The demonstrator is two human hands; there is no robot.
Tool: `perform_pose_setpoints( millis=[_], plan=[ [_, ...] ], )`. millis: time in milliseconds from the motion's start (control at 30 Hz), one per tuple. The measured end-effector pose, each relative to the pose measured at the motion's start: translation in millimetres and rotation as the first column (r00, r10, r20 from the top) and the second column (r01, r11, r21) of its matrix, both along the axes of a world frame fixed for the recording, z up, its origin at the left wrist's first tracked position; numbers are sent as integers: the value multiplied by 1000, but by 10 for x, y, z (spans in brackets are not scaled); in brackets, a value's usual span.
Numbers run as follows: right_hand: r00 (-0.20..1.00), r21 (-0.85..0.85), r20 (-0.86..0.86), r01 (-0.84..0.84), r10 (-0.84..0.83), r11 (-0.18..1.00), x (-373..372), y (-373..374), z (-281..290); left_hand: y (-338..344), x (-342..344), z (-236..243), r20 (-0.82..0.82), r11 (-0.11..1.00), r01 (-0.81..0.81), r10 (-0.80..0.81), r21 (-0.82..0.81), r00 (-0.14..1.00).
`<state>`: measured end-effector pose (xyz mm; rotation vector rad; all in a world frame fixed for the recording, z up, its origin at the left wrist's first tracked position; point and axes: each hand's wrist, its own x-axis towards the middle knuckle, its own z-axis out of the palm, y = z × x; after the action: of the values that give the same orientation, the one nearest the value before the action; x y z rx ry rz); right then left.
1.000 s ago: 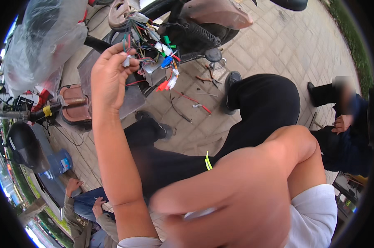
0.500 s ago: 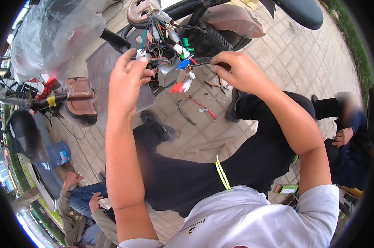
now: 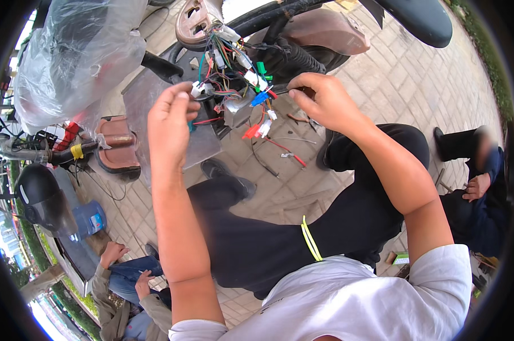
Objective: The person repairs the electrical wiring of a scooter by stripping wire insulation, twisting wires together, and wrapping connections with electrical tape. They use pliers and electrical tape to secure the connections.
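My left hand is raised at the left of a tangled wiring bundle, its fingers curled beside a white connector; what they hold is hidden. My right hand is at the bundle's right, fingers bent in a pinch, with any held item too small to make out. Blue, green and red connectors hang from the wires, around a silver box. The wires come from a partly dismantled scooter, its body dusty pink.
A plastic cover drapes the scooter's left part, near a black helmet and a blue water jug. Pliers and loose wires lie on the paving. Two other people sit at lower left and right.
My right hand has gone from a blurred position close to the camera up to the right of the wires. My left hand sits slightly lower relative to the bundle. The view has shifted a little.
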<state>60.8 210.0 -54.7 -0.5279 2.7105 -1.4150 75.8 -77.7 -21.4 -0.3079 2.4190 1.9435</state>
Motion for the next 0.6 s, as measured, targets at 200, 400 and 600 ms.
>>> perform_pose_setpoints(
  millis=[200,400,600],
  plan=[
    [998,-69,-54,-48,44,996,-40,-104,-76,268,137,-288,102,884,363,-349,-296,932],
    [962,10,-224,-159,157,987,-13,-252,-150,719,141,-650,-20,898,308,-331,-315,944],
    [952,60,-92,-286,291,956,77,-136,-82,768,260,-633,120,933,357,-349,-52,929]
  ],
)
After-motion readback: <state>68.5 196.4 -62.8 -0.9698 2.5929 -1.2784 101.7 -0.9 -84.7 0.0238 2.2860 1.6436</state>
